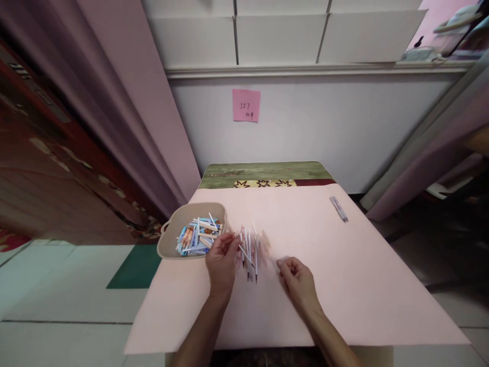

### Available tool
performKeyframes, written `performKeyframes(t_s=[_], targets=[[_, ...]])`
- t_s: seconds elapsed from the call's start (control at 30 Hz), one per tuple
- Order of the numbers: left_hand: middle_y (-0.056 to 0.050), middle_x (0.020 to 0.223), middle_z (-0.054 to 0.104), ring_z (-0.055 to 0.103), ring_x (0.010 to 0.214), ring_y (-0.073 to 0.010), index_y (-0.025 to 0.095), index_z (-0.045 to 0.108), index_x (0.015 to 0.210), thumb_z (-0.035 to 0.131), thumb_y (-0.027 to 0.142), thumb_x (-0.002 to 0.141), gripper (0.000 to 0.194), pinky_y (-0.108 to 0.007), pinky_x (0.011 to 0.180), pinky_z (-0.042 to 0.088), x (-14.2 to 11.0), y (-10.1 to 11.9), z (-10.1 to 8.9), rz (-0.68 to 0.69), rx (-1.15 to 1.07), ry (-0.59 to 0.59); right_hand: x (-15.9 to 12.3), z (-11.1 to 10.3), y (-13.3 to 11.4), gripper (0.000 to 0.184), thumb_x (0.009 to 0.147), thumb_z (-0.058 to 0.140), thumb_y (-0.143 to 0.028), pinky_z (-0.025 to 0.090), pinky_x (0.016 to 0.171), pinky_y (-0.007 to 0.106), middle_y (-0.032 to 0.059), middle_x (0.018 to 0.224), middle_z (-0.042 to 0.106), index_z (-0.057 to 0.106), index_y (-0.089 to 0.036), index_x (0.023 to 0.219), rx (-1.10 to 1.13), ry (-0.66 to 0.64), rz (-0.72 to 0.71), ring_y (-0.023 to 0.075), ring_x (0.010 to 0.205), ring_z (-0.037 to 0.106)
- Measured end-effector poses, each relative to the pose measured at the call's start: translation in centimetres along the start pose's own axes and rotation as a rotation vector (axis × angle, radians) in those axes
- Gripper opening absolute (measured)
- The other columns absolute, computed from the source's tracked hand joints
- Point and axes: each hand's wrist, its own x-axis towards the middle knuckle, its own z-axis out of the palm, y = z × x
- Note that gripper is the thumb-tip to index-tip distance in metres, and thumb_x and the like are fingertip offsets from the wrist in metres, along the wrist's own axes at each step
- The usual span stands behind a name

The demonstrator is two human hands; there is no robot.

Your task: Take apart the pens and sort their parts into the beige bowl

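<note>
My left hand is closed in a pinch at the edge of a loose pile, on a thin white stick with a dark tip that looks like a pen refill. More such white sticks lie side by side just right of my fingertips, with blurred pinkish pieces among them. To the right of the pile, my right hand hovers over the table, thumb and forefinger pressed together. Whatever may be between those fingertips is too small to make out.
A beige bin full of blue, white and orange pen parts stands at the left. Slim pens lie at the far right of the pink-covered table. Behind is a white wall with a pink note.
</note>
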Motion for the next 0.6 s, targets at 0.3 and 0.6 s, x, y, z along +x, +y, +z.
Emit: performKeyframes(t_s=[0.3, 0.6], targets=[[-0.006, 0.081, 0.072, 0.065, 0.070, -0.0164, 0.017, 0.066, 0.086, 0.072, 0.031, 0.067, 0.025, -0.025, 0.064, 0.049, 1.5, -1.2, 1.6, -0.012, 0.122, -0.110, 0.3, 1.2, -0.4, 0.024, 0.075, 0.065, -0.038, 0.043, 0.066, 0.031, 0.0037, 0.088, 0.067, 0.070, -0.026, 0.094, -0.433, 0.064, -0.302, 0.0181, 0.065, 0.056], [-0.001, 0.066, 0.068, 0.059, 0.055, -0.0193, 0.024, 0.065, 0.097, 0.068, 0.029, 0.071, 0.027, -0.026, 0.056, 0.038, -1.7, -0.6, -1.6, 0.121, 0.673, -0.223, 6.2, -6.9, -1.8, 0.036, 0.085, 0.049, -0.048, 0.045, 0.067, 0.028, 0.0060, 0.088, 0.068, 0.065, -0.020, 0.102, -0.663, 0.289, -0.323, 0.0184, 0.070, 0.059]])
